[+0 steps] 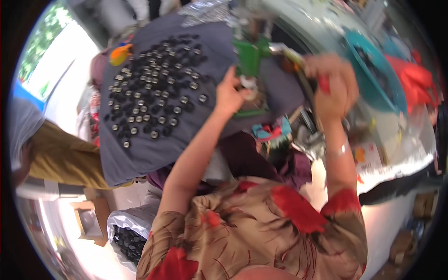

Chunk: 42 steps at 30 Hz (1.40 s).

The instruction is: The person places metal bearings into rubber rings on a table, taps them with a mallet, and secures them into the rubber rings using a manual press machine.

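A green hand press (248,58) stands on the grey cloth, with a green base and a white fitting (248,84) low on its front. My left hand (227,95) reaches in from the left side, its thumb and fingers bent close around that fitting; whatever small piece they pinch is hidden. To the right of the press, my right hand (333,88) is raised and smeared by motion. It is closed around a red knob (324,84), of which only a patch shows between the fingers.
Many small black round parts with shiny metal centres (156,79) cover the grey cloth (135,161) at left. An orange-yellow object (120,54) lies at its far edge. A teal basin (396,91) with dark parts stands right. A bag of black discs (128,242) sits lower left, near someone's trousers (70,151).
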Tool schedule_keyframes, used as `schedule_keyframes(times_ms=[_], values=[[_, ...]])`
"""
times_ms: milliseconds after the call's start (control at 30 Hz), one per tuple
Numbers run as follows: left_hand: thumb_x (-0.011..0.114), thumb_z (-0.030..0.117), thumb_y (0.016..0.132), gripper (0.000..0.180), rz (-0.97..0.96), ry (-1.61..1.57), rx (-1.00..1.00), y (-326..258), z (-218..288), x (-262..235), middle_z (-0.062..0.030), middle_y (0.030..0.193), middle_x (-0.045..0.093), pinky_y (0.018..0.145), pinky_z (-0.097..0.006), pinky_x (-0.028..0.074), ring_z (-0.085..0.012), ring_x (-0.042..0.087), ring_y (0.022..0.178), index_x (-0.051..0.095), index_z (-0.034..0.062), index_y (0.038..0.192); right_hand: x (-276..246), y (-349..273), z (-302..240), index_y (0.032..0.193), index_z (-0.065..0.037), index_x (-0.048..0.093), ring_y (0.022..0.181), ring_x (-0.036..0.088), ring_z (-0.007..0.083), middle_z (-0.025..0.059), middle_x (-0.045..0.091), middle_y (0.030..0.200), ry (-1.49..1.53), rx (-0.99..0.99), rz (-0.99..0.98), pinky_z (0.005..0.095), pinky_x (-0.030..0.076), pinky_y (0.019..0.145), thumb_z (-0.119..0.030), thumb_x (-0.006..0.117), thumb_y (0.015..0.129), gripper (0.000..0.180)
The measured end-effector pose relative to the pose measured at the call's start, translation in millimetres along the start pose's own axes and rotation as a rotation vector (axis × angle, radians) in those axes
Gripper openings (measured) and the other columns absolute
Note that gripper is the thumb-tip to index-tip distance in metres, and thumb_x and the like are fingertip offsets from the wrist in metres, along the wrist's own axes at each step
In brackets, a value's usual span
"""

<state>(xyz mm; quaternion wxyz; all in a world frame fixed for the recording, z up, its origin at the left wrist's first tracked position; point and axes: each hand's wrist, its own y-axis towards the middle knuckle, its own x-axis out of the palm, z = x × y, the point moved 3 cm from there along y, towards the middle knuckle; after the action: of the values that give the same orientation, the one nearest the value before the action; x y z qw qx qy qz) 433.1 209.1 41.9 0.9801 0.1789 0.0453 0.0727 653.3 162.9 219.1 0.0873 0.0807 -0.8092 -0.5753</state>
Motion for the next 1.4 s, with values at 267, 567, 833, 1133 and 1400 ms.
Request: schedule_keyframes(times_ms=[267, 567, 833, 1133, 1400], values=[[0.079, 0.001, 0.066, 0.088, 0.078, 0.198, -0.025, -17.2, 4.8, 14.4, -0.0081, 0.104, 0.07, 0.086, -0.026, 0.049, -0.0103, 0.063, 0.093, 0.034, 0.0012, 0.142, 6.8, 93.9, 57.9, 0.082, -0.004, 0.056, 0.046, 0.045, 0.0107, 0.0034, 0.05, 0.061, 0.083, 0.211, 0.291, 0.0235, 0.039, 0.043, -0.03, 0.048, 0.097, 0.031], [0.074, 0.0, 0.076, 0.074, 0.077, -0.793, -0.229, -58.1, 15.4, -50.1, -0.0194, 0.114, 0.064, 0.087, -0.033, 0.05, -0.0269, 0.063, 0.103, 0.038, 0.0054, 0.142, 28.8, 108.6, 68.7, 0.085, -0.006, 0.057, 0.045, 0.045, 0.0096, 0.0023, 0.048, 0.062, -0.003, 0.231, 0.347, 0.0228, 0.036, 0.04, -0.034, 0.046, 0.097, 0.032], [0.067, 0.004, 0.084, 0.059, -0.034, -1.242, -0.124, -71.8, 20.6, -92.4, -0.0234, 0.122, 0.058, 0.086, -0.037, 0.051, -0.0326, 0.062, 0.107, 0.044, 0.0105, 0.139, 7.3, 114.2, 81.6, 0.09, 0.007, 0.061, 0.051, 0.044, 0.0175, 0.0108, 0.052, 0.068, -0.274, 0.065, 0.302, 0.0273, 0.039, 0.045, -0.018, 0.044, 0.089, 0.03], [0.071, 0.009, 0.082, 0.066, -0.062, -1.236, -0.034, -78.9, 35.6, -109.5, -0.0224, 0.121, 0.059, 0.09, -0.04, 0.049, -0.0318, 0.061, 0.108, 0.041, 0.0103, 0.141, -10.2, 110.2, 90.2, 0.097, 0.001, 0.064, 0.075, 0.058, 0.0146, 0.0068, 0.058, 0.088, -0.358, 0.15, 0.246, 0.0234, 0.051, 0.062, 0.0, 0.048, 0.085, 0.02], [0.071, 0.01, 0.082, 0.045, -0.066, -1.198, 0.034, -82.9, 34.0, -125.4, -0.0208, 0.116, 0.062, 0.09, -0.041, 0.049, -0.0312, 0.063, 0.104, 0.057, 0.0068, 0.124, 5.2, 110.5, 83.1, 0.094, 0.003, 0.061, 0.065, 0.051, 0.0163, 0.0094, 0.054, 0.078, -0.069, 0.206, 0.273, 0.0269, 0.045, 0.055, -0.01, 0.046, 0.087, 0.021]])
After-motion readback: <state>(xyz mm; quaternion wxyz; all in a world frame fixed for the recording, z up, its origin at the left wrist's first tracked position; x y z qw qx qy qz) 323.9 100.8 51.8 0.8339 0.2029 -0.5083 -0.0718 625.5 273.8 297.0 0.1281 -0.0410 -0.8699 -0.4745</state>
